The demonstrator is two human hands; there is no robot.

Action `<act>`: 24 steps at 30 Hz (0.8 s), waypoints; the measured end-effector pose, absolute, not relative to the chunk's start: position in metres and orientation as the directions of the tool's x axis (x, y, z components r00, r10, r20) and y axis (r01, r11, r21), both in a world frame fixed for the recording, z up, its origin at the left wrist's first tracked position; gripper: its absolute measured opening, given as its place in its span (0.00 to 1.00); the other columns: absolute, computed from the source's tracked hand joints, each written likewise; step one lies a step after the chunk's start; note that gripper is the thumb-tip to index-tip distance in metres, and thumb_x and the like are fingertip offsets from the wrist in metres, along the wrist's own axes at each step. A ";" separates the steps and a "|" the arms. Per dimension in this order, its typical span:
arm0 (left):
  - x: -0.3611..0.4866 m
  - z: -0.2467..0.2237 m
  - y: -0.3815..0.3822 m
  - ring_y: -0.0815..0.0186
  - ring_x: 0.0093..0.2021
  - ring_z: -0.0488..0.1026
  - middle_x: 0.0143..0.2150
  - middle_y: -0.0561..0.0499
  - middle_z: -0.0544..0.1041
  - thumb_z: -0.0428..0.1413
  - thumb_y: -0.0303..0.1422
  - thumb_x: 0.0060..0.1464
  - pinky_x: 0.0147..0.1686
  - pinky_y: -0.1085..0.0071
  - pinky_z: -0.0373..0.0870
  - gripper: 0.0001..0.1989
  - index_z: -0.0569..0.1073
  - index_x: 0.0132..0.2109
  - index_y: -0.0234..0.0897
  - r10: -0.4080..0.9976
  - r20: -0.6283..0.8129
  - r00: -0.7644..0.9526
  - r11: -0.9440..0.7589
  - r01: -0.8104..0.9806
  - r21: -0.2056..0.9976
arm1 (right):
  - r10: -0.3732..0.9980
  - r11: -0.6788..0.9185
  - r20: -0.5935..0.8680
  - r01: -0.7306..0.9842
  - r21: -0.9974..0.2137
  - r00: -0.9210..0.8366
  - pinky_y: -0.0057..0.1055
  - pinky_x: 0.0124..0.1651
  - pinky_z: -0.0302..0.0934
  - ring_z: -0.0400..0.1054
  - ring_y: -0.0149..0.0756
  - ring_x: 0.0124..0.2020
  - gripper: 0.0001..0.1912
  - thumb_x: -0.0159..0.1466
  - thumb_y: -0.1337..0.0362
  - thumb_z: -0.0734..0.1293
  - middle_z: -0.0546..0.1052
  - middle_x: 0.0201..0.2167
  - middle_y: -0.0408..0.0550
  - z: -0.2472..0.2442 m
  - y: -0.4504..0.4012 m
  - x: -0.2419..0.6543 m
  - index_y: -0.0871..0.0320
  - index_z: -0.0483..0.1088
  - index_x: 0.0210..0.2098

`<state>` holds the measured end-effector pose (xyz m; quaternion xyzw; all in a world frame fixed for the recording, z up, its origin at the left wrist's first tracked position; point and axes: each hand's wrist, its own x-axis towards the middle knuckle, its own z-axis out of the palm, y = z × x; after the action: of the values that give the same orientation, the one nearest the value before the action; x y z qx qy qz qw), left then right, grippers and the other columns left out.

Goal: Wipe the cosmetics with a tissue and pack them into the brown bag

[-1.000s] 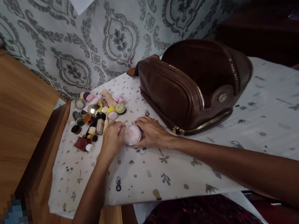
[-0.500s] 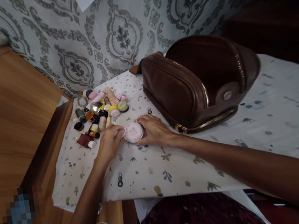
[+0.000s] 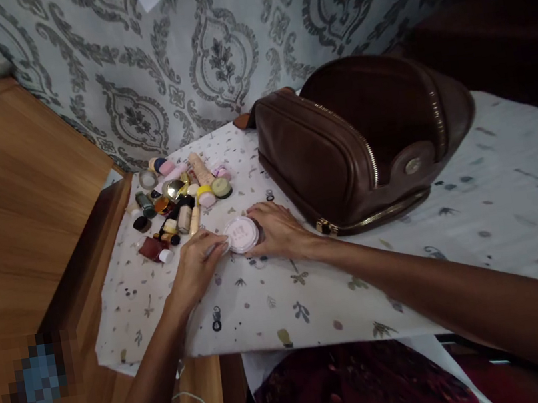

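Observation:
A round, pale pink cosmetic container [image 3: 242, 234] with a clear rim stands on the patterned cloth, between my two hands. My right hand [image 3: 278, 230] curves round its right side, thumb at the near edge and fingers at the far edge. My left hand [image 3: 200, 259] pinches at the container's left rim, where a thin clear edge shows between thumb and fingers. Whether that edge is a lid or part of the container, I cannot tell. Beyond my left hand lies a cluster of small cosmetics, among them a yellow-lidded jar [image 3: 206, 196] and a beige tube [image 3: 200, 168].
A brown leather bag [image 3: 311, 161] stands at the right, its zipped top gaping. Near the left table edge lies a dark red bottle with a white cap [image 3: 154, 250]. A wooden cabinet [image 3: 14, 158] borders the left side, and a patterned curtain [image 3: 221, 53] hangs behind.
The whole view has shifted slightly. My left hand has turned a little at the container's left rim, and more of the clear edge shows there. My right hand keeps its hold.

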<state>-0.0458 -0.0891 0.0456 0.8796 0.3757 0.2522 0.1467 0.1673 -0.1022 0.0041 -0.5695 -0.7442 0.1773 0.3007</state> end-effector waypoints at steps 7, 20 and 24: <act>-0.040 0.048 -0.101 0.66 0.37 0.74 0.37 0.48 0.75 0.55 0.30 0.62 0.37 0.71 0.70 0.07 0.78 0.43 0.37 0.713 0.313 0.627 -0.696 0.584 0.417 | 0.952 0.298 0.248 0.745 -0.597 -0.181 0.45 0.54 0.61 0.65 0.53 0.53 0.30 0.45 0.55 0.79 0.74 0.48 0.56 0.007 -0.103 0.168 0.60 0.71 0.44; -0.014 0.049 -0.110 0.64 0.39 0.71 0.39 0.47 0.73 0.51 0.29 0.65 0.40 0.68 0.71 0.09 0.76 0.43 0.37 0.618 0.309 0.723 -0.786 0.578 0.218 | 0.947 0.311 0.263 0.742 -0.593 -0.187 0.44 0.53 0.60 0.66 0.52 0.52 0.28 0.45 0.58 0.79 0.75 0.46 0.54 0.003 -0.102 0.167 0.58 0.70 0.43; 0.000 0.051 -0.110 0.63 0.40 0.71 0.39 0.47 0.72 0.49 0.30 0.65 0.41 0.67 0.70 0.10 0.76 0.40 0.37 0.604 0.280 0.746 -0.797 0.575 0.186 | 0.954 0.289 0.240 0.747 -0.599 -0.178 0.44 0.53 0.60 0.66 0.52 0.52 0.27 0.45 0.59 0.79 0.75 0.46 0.55 0.005 -0.102 0.167 0.59 0.70 0.42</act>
<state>0.0000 -0.1099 0.0508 0.9333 0.3158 0.1650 0.0440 0.1667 -0.1016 0.0045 -0.5695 -0.7468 0.1762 0.2948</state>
